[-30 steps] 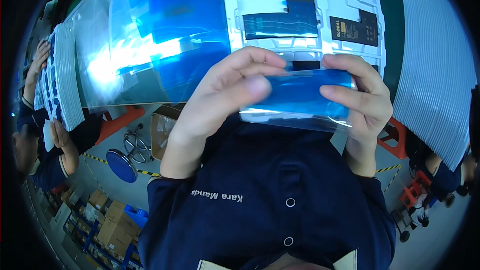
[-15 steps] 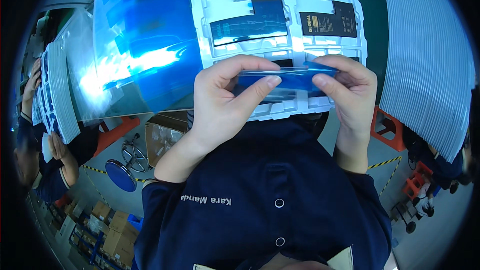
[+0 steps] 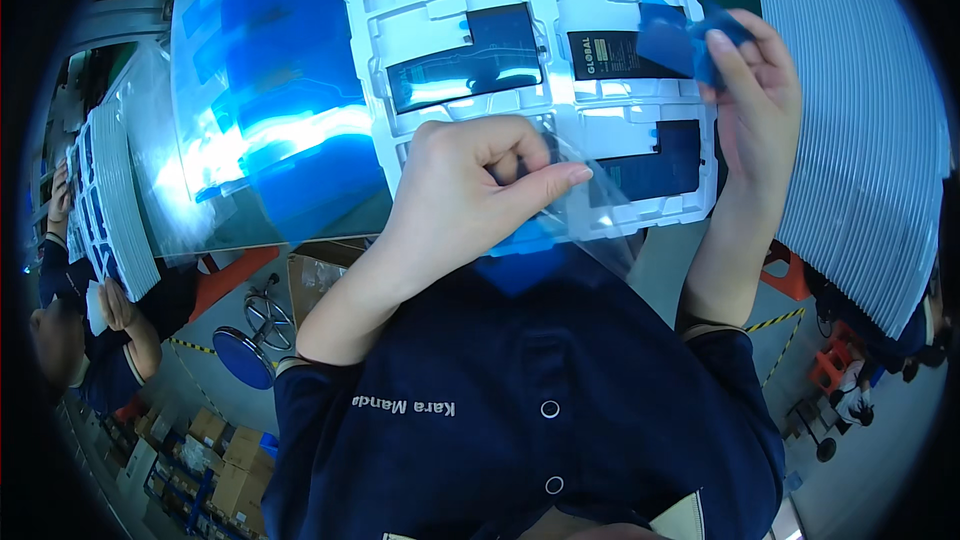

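My left hand (image 3: 485, 190) is closed in a pinch over the near edge of a white moulded tray (image 3: 365, 70). From its fingertips hangs a clear plastic film (image 3: 605, 215), and some blue shows below the palm. Up at the tray's right side, my right hand (image 3: 755, 90) pinches a blue film (image 3: 665, 45) that is partly blurred. That film overlaps a black flat battery (image 3: 600, 57) in the tray. Blue-tinted film covers another battery (image 3: 465, 60) left of it, and a further battery (image 3: 655, 175) lies in the near right pocket. My left hand hides the near left pocket.
Blue film sheets (image 3: 300, 60) lie left of the tray, beside crumpled clear plastic (image 3: 165, 150). A tall stack of white trays (image 3: 850, 120) stands at right. At far left another person's hand (image 3: 118, 305) is near stacked trays (image 3: 125, 205). A round stool (image 3: 243, 355) stands below.
My hands were together holding the film over the near edge. They have parted: the right has moved up and right with blue film, while the left keeps clear film. The tray appears shifted left in view.
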Available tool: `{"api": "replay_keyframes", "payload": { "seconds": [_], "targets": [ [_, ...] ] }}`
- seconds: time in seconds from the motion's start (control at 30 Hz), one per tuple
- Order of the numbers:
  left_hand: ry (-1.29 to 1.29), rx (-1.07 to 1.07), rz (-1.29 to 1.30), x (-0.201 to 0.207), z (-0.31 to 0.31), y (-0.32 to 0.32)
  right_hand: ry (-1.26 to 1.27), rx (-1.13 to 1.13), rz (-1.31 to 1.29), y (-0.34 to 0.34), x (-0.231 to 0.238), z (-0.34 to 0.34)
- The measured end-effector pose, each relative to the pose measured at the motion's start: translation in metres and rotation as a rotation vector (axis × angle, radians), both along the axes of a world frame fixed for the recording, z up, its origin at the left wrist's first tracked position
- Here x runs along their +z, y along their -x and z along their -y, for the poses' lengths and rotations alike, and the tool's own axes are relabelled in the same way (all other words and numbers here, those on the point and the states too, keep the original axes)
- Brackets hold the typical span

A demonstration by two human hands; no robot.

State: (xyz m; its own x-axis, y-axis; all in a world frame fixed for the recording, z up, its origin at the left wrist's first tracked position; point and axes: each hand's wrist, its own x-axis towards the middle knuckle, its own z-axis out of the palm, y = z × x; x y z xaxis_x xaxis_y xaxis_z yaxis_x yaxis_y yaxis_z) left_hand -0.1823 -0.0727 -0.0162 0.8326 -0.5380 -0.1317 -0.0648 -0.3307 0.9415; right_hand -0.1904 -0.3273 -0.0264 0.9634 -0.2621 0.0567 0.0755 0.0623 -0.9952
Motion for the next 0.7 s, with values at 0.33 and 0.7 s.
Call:
{"api": "replay_keyframes", "payload": {
  "seconds": [0.33, 0.7],
  "targets": [
    [-0.148, -0.212, 0.685, -0.021, 0.010, -0.028, 0.227, 0.071, -0.081, -0.013, -0.017, 0.004],
    [-0.211, -0.261, 0.690, -0.016, 0.011, -0.027, 0.251, 0.107, -0.162, -0.019, -0.014, 0.009]
  ]
}}
